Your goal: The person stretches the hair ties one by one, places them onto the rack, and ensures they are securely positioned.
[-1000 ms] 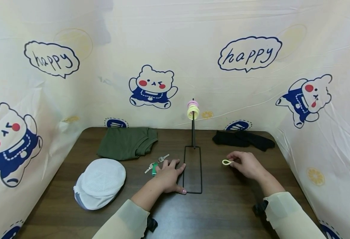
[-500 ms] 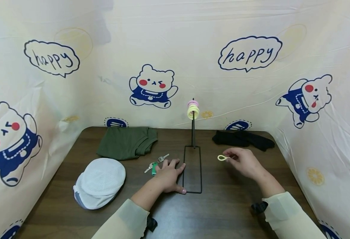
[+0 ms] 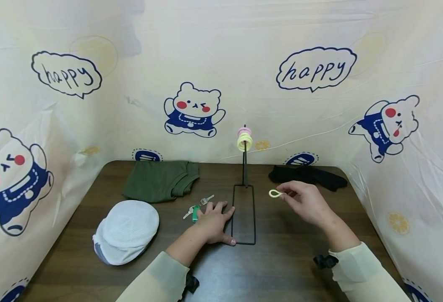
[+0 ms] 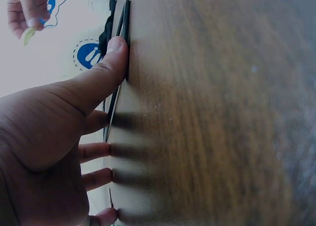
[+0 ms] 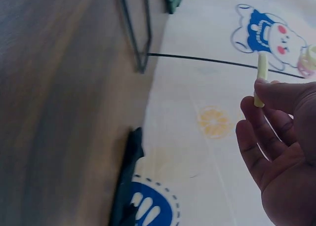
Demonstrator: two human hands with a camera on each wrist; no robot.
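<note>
In the head view, my right hand (image 3: pixel 307 202) pinches a pale yellow hair tie (image 3: pixel 270 193) between thumb and fingertips. The tie hangs in the air right of a black wire stand (image 3: pixel 255 214). The right wrist view shows that hair tie (image 5: pixel 262 68) edge-on, above the thumb tip. My left hand (image 3: pixel 214 224) lies spread beside the stand's left side, its thumb on the near left corner of the base. Pink (image 3: pixel 245 130) and yellow hair ties (image 3: pixel 240 143) sit on the stand's arm at the top. In the left wrist view, the left fingertips touch the table.
Keys with a green tag (image 3: pixel 195 214) lie by the left fingers. A white cap (image 3: pixel 130 228) and folded green cloth (image 3: pixel 158 180) are on the left. A black cloth item (image 3: pixel 308 176) lies at the back right. A patterned curtain (image 3: pixel 130 117) stands behind the table (image 3: pixel 281 268).
My right hand has moved left and away from me, towards the stand, with the hair tie in its fingers, and appears higher. My left hand has stayed on the stand's base.
</note>
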